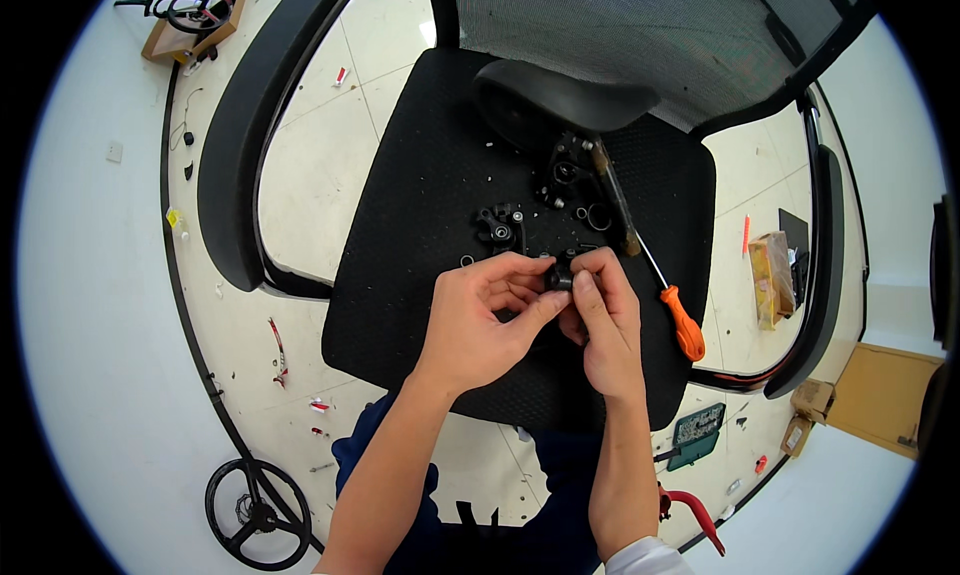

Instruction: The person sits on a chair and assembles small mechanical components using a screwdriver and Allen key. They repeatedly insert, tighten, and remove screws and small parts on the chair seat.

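Note:
My left hand and my right hand meet over the front half of a black office chair seat. Between their fingertips they pinch a small black cylindrical part, partly covered by the fingers. Just beyond lies a black part like a bicycle brake caliper. A black bicycle saddle rests near the backrest, with a clamp and a worn, brownish post beside it. To the right of my right hand, a screwdriver with an orange handle points its shaft toward the post.
Small rings and bits lie on the seat. Armrests flank it. Around the chair, the floor holds a black spoked wheel, a green tool case, a red curved part, cardboard boxes and scattered small parts.

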Available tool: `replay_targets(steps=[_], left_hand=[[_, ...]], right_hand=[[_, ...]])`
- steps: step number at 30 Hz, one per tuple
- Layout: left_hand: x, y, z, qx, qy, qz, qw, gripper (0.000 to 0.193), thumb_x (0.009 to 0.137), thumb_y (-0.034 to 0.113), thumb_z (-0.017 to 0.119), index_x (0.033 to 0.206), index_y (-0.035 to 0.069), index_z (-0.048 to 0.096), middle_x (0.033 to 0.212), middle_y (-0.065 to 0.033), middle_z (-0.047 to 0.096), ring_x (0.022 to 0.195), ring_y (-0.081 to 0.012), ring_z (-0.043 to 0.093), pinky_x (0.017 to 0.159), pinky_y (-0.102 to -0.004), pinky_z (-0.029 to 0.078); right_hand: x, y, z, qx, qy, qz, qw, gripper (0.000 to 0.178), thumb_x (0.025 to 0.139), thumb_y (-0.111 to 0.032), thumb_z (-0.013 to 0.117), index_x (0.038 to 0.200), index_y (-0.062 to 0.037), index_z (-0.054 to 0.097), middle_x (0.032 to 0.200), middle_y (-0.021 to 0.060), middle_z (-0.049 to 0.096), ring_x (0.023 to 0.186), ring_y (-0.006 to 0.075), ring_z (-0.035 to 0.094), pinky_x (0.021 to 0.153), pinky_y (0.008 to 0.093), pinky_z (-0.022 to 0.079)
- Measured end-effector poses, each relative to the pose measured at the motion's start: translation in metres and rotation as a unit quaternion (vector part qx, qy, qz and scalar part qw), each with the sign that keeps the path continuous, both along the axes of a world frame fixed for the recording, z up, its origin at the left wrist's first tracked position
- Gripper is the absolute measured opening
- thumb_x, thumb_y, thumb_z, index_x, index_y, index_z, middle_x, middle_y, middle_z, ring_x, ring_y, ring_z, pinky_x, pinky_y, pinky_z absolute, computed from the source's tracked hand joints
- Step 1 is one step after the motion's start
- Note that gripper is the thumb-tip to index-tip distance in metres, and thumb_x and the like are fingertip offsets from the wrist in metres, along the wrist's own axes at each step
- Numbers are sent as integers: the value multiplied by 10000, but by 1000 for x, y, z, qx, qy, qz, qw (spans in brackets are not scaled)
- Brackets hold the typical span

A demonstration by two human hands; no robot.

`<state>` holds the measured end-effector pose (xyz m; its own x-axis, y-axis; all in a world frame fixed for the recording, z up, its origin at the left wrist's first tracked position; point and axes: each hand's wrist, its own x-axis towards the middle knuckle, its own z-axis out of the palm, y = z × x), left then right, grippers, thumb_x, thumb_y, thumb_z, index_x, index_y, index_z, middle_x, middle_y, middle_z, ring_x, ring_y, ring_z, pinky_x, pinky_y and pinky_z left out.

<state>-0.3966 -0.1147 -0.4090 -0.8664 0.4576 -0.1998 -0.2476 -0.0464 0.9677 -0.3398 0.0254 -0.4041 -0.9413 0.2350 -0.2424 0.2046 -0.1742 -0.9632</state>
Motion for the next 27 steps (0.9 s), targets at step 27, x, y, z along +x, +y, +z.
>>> replay_targets(steps=[27], left_hand=[[-20,-15,-18,-304,261,76,913,532,724,168,803,1208,68,605,1084,-73,573,837,-143,523,672,-251,437]], right_hand=[[-8,14,-10,-60,43,-84,994,253,860,-19,708,1100,46,657,960,113,687,820,133,670,702,257,571]])
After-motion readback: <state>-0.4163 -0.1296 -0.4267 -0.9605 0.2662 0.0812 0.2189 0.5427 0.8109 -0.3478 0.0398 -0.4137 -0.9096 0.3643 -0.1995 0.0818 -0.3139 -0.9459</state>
